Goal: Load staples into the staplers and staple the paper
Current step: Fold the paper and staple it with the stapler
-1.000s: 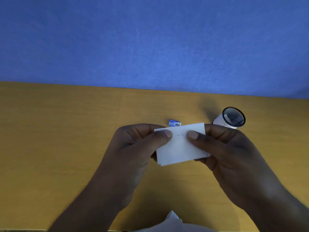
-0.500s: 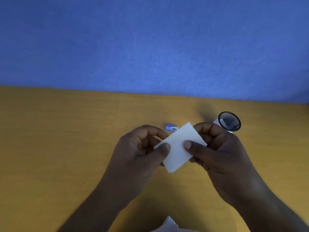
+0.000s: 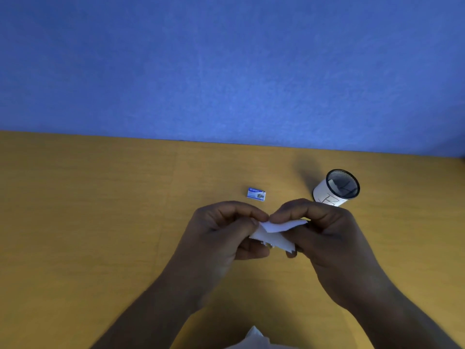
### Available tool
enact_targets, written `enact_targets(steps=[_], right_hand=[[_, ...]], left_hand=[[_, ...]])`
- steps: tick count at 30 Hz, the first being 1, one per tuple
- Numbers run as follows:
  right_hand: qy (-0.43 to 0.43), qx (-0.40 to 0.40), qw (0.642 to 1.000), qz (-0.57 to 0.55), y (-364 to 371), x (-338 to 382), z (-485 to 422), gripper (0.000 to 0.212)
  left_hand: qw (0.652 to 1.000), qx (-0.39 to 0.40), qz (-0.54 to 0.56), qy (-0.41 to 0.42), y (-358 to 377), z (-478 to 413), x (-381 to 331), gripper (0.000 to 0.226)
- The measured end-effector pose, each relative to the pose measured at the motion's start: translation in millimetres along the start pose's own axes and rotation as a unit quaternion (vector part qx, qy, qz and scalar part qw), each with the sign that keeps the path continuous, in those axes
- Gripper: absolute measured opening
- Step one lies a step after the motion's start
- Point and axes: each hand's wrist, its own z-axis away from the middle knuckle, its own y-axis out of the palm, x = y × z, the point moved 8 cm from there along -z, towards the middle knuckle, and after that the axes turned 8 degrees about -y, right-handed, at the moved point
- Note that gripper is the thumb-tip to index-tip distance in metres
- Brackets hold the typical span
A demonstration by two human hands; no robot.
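1. Two hands share the job: my left hand [image 3: 219,235] and right hand [image 3: 327,243] each pinch the paper [image 3: 276,226], fingers [image 3: 236,210] curled round its ends, above the surface [image 3: 100,222] toward the near edge.
2. I'd judge that's to check the sheets; no stapler in sight.
3. Its long axis runs along the far edge, tipped almost edge-on to me.

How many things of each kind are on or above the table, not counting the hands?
Paper, pinched by left hand and right hand: 1
Staple box: 1
Mesh cup: 1
White thing at the bottom edge, kind unclear: 1
Total: 4
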Motion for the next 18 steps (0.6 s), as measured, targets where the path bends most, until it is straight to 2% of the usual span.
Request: enact_targets(steps=[4,7,10,13,16,18], right_hand=[[-0.032,0.026,0.997,0.064,-3,5,0,0.03],[-0.008,0.049,0.999,0.012,-2,2,2,0.026],[0.024,0.002,0.999,-0.023,-11,-5,2,0.021],[0.037,-0.012,0.999,0.034,-18,-11,1,0.028],[0.022,-0.018,0.997,0.077,-27,-13,-3,0.013],[0.014,-0.042,0.993,0.111,-43,-20,-10,0.017]], left_hand=[[0.999,0.036,-0.012,0.017,9,-4,0,0.019],[0.999,0.006,0.024,0.037,7,-8,-1,0.022],[0.997,-0.023,0.033,0.062,2,-12,-2,0.03],[0.995,-0.023,-0.015,0.095,3,-15,-4,0.023],[0.99,-0.019,-0.066,0.123,6,-17,-1,0.015],[0.986,-0.046,-0.098,0.129,0,-23,5,0.017]])
